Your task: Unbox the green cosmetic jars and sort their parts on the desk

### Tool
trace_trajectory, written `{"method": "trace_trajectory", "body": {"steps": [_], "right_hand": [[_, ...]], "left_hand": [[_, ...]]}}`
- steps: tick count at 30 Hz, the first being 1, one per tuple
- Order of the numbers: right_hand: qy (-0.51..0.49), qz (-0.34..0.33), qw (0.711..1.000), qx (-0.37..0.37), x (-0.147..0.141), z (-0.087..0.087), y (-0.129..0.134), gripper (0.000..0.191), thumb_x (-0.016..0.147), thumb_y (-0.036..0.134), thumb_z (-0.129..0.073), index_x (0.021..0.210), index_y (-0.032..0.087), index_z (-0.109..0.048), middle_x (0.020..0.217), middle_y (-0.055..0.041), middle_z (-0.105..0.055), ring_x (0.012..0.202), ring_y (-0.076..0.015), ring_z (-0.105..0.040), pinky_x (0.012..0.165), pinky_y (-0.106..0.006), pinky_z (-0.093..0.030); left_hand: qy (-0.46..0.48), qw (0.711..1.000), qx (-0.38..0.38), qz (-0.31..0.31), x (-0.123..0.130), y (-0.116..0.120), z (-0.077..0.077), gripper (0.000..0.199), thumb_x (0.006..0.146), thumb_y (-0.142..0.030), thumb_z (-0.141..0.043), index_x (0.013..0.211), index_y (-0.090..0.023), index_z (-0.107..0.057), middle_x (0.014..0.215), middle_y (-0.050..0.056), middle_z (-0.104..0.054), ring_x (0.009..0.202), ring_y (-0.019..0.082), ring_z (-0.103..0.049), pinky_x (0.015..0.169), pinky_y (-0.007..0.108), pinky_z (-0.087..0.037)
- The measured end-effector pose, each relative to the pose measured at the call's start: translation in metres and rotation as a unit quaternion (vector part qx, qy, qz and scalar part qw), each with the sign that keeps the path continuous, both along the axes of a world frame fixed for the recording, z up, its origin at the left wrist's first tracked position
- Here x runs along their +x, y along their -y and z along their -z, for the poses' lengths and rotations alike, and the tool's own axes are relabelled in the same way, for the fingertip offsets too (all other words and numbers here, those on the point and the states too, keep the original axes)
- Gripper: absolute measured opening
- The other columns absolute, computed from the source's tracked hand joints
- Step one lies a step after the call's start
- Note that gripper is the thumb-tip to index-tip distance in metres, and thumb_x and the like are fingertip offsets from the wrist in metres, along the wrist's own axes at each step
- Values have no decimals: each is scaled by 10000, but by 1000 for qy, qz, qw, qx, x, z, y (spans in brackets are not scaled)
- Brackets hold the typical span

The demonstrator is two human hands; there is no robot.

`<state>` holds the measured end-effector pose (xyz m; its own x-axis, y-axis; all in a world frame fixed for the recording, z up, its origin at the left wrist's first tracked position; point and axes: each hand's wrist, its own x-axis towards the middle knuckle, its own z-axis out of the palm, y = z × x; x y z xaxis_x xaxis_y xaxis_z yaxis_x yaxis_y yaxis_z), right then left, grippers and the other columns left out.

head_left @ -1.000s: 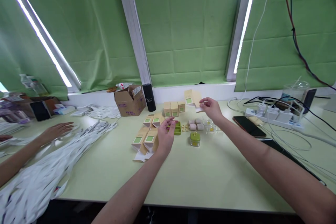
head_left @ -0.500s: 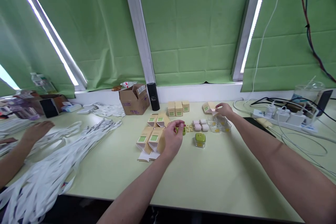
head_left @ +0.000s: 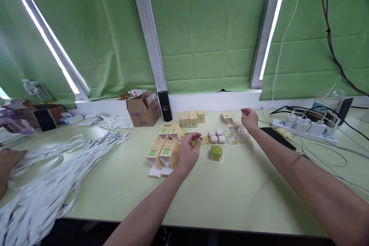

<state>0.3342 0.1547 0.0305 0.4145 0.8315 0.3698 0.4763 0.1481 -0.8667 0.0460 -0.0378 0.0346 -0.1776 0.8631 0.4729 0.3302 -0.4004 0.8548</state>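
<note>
One small green case (head_left: 193, 142) is pinched in the left hand (head_left: 188, 152) over the desk (head_left: 236, 188); the right hand (head_left: 249, 118), loosely curled and empty, is held beside a flattened carton (head_left: 227, 118).

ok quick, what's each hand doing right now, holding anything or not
Left hand: closed on a small green piece, pinched between thumb and fingers.
Right hand: loosely curled, holding nothing, just beside the flat beige box lying on the table.

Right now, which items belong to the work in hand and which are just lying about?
In hand:
left hand pinching a small green piece
small tan boxes
green-lidded clear case
right hand, beside a flat carton

Lying about:
white straps
cardboard box
power strip
</note>
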Motion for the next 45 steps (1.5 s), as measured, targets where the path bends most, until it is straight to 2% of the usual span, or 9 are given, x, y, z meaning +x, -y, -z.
{"method": "trace_trajectory", "body": {"steps": [4, 7, 13, 18, 22, 30, 36, 41, 45], "right_hand": [[-5, -39, 997, 65, -29, -8, 44, 272, 870, 286, -537, 1070, 191, -696, 1039, -99, -729, 906, -219, -629, 865, -354, -501], [11, -172, 981, 94, -53, -3, 94, 244, 839, 302, -582, 1049, 206, -663, 944, -59, -709, 820, -204, -614, 768, -341, -489], [92, -303, 948, -18, -78, 22, 168, 472, 680, 151, -623, 1132, 274, -567, 1109, -26, -677, 858, -203, -614, 674, -300, -441], [68, -350, 933, -43, -84, 38, 169, 483, 637, 147, -715, 1100, 228, -599, 989, -41, -682, 888, -235, -619, 759, -344, -491], [-44, -386, 917, -89, -88, 33, 157, 379, 648, 249, -804, 980, 218, -625, 944, -23, -707, 836, -215, -644, 738, -350, -534], [-339, -497, 788, -128, -95, 17, 162, 511, 721, 476, -901, 1102, 217, -680, 1053, -70, -721, 896, -228, -724, 779, -378, -589], [-376, -529, 752, -112, -94, 17, 176, 476, 807, 524, -838, 1176, 252, -709, 1143, -80, -743, 961, -238, -724, 846, -410, -590], [-417, -538, 724, -114, -94, 15, 178, 445, 846, 493, -790, 1231, 291, -700, 1192, -72, -757, 1054, -272, -735, 1060, -532, -509], [-446, -529, 715, -102, -93, 16, 177, 490, 805, 404, -836, 1266, 311, -700, 1194, -48, -756, 1091, -259, -726, 1138, -539, -450]], "left_hand": [[-37, 999, -10, 25, 3, 2, 5, 216, 855, -131, -656, 1038, -218, -728, 1058, 79, -703, 1020, 218, -657, 977, 394, -502], [-61, 997, -12, 46, 4, 4, 8, 324, 822, -77, -641, 1102, -225, -710, 1090, 80, -694, 1090, 234, -645, 1039, 427, -480], [-106, 992, -24, 59, 3, 5, 7, 450, 744, 16, -590, 1100, -232, -709, 1068, 80, -720, 1163, 278, -602, 1056, 468, -462], [-119, 990, -32, 65, 2, 5, 6, 537, 690, 61, -555, 1109, -238, -707, 1062, 76, -737, 1185, 296, -582, 1058, 487, -452], [-100, 992, -32, 71, 1, 4, 8, 560, 686, 57, -566, 1140, -241, -703, 1072, 77, -732, 1199, 289, -587, 1092, 497, -432], [-67, 992, -53, 87, -2, 1, 11, 393, 859, -196, -708, 1249, -233, -680, 1227, 118, -649, 1154, 254, -636, 1083, 460, -469], [-64, 993, -36, 95, 0, 4, 11, 406, 862, -358, -775, 1248, -254, -707, 1225, 113, -660, 1158, 261, -628, 1072, 441, -476], [-63, 994, -25, 85, -2, 4, 9, 374, 891, -371, -734, 1247, -259, -713, 1199, 103, -679, 1144, 258, -642, 1055, 416, -492], [-71, 992, -15, 99, -2, 5, 5, 373, 902, -337, -717, 1266, -262, -704, 1215, 101, -676, 1166, 258, -634, 1063, 419, -489]]}}
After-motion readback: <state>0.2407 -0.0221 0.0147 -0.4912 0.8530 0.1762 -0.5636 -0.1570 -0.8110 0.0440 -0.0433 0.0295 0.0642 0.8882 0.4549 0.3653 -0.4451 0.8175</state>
